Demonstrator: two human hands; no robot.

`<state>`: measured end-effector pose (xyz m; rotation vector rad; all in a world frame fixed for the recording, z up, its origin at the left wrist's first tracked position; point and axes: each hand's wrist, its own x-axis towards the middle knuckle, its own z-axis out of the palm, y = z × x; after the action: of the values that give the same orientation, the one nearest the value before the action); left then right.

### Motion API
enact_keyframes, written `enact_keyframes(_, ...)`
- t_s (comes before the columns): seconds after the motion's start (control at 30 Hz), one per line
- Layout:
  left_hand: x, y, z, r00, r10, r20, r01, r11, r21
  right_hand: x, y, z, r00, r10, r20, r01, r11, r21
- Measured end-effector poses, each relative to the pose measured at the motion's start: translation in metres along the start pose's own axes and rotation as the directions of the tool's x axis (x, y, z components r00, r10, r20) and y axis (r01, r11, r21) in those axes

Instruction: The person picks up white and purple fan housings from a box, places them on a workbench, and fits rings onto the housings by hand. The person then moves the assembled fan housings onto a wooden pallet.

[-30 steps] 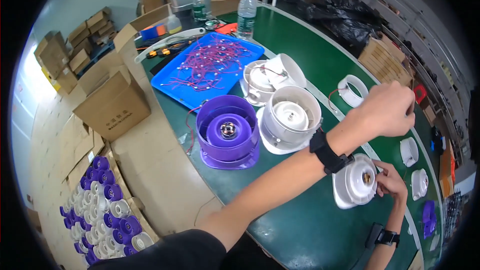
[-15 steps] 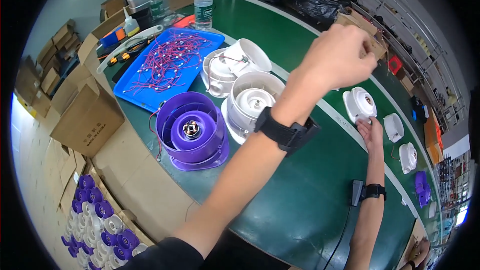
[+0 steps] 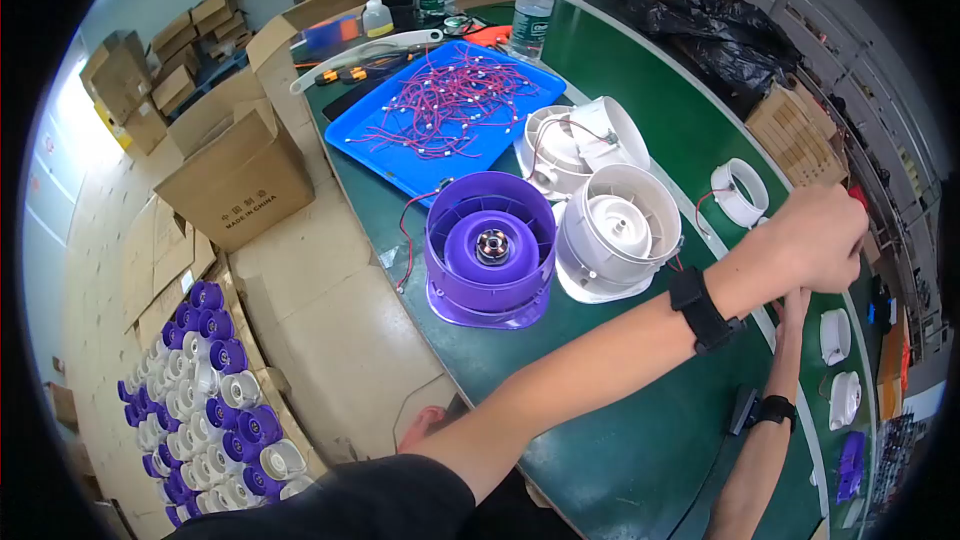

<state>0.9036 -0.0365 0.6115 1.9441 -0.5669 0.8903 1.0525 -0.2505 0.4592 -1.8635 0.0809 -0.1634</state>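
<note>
Watching through the head camera, I logged the left hand (image 3: 812,238) at the right of the view, fingers curled toward the palm, tips hidden; whether it gripped anything I could not tell. The right hand (image 3: 794,306) lay below it, mostly hidden; its spread and any load were unreadable.

Nearest thing in sight: a white ring (image 3: 733,207) with a thin red wire, on the green table (image 3: 640,420), just beyond the left hand.

Handling, my judgement: let one hand steady the part's base while the other worked lightly, keeping loose wire out from under the fingers. Tilting the left wrist aside would have opened my sightline.

In the way: the left forearm and its black strap (image 3: 703,308) lay across the table, masking part of the surface. A black cable (image 3: 690,512) ran beside the right forearm, a likely snag.

Around: a purple housing (image 3: 490,290) and a white housing (image 3: 590,252) stood side by side; beyond them, a blue tray (image 3: 490,145) of tangled magenta wires (image 3: 455,95). A purple part (image 3: 851,465) sat at far right.
</note>
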Motion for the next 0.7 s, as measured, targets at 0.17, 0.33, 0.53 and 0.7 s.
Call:
enact_keyframes(0.17, -0.011, 0.001, -0.008, 0.997, -0.01, 0.075, 0.006, 0.998, 0.057, -0.059, -0.044, 0.045, 0.955, -0.171, 0.243, 0.223, 0.953, -0.203)
enact_keyframes(0.33, -0.009, 0.032, 0.001, 0.992, 0.086, 0.096, -0.092, 0.994, 0.062, -0.124, -0.113, 0.066, 0.868, -0.277, 0.411, 0.448, 0.794, -0.41)
enact_keyframes(0.53, -0.023, 0.078, 0.002, 0.897, 0.412, 0.159, -0.385, 0.906, -0.179, -0.184, -0.13, 0.131, 0.05, -0.745, 0.665, 0.939, 0.262, 0.224)
enact_keyframes(0.7, -0.023, 0.086, 0.0, 0.862, 0.486, 0.146, -0.479, 0.874, -0.081, -0.192, -0.124, 0.134, 0.047, -0.611, 0.79, 0.981, 0.178, 0.079)
